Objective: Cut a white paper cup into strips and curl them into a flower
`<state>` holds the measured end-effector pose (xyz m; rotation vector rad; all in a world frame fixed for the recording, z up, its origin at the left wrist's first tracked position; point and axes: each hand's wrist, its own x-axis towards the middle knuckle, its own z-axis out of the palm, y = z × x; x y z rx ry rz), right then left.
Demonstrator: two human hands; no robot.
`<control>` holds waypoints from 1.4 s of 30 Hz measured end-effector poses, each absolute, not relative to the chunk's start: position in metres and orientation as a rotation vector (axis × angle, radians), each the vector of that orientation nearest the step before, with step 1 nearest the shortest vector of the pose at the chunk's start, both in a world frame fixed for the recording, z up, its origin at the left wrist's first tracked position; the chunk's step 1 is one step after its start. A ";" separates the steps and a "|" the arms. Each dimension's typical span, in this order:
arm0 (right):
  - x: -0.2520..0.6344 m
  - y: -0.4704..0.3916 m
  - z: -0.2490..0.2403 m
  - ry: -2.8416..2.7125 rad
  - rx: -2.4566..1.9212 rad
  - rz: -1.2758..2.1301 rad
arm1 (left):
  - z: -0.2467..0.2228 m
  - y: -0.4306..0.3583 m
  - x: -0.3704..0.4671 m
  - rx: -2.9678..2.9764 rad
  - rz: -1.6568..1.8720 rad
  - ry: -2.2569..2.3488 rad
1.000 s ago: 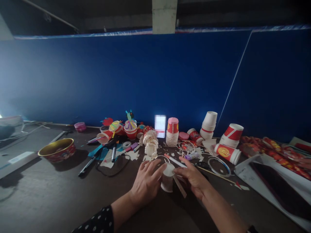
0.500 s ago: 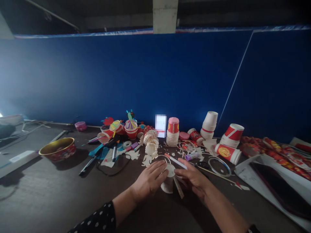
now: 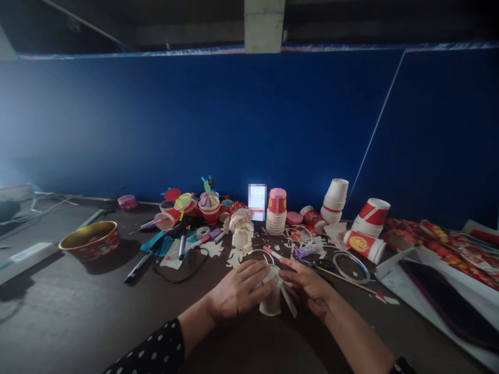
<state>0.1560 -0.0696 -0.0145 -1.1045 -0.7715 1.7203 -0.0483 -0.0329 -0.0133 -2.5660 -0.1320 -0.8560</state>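
Observation:
A small white paper cup (image 3: pixel 270 302) stands upside down in front of me, between my hands. White paper strips (image 3: pixel 289 302) stick out from its right side and slant down to the table. My left hand (image 3: pixel 244 288) lies over the cup's left side and top, its fingers pressed against it. From the right, my right hand (image 3: pixel 311 289) has its fingertips on the cup's upper edge by the strips. Part of the cup is hidden behind the fingers. Just beyond my right hand lies a white marker (image 3: pixel 273 253) with an orange end.
A cup stack with a pink top (image 3: pixel 277 210) stands behind the paper scraps. At left are a gold-lined bowl (image 3: pixel 89 240) and a black marker (image 3: pixel 182 244). To the right lie a wire coil (image 3: pixel 351 267), a red-and-white cup (image 3: pixel 362 245) and a dark phone (image 3: pixel 448 301).
My left fingers have moved right and lower over the cup. My right hand has shifted slightly, its fingers closer in at the cup's edge. The cup has moved slightly nearer to me.

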 end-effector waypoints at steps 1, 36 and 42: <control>0.156 -0.070 -0.013 -0.762 -1.103 1.719 | -0.013 -0.033 -0.049 -2.563 -0.849 -0.126; 0.147 -0.075 -0.006 -0.774 -1.189 1.534 | -0.013 -0.037 -0.051 -2.483 -0.885 -0.032; 0.149 -0.076 -0.008 -0.802 -1.132 1.591 | -0.016 -0.036 -0.052 -2.498 -0.885 0.005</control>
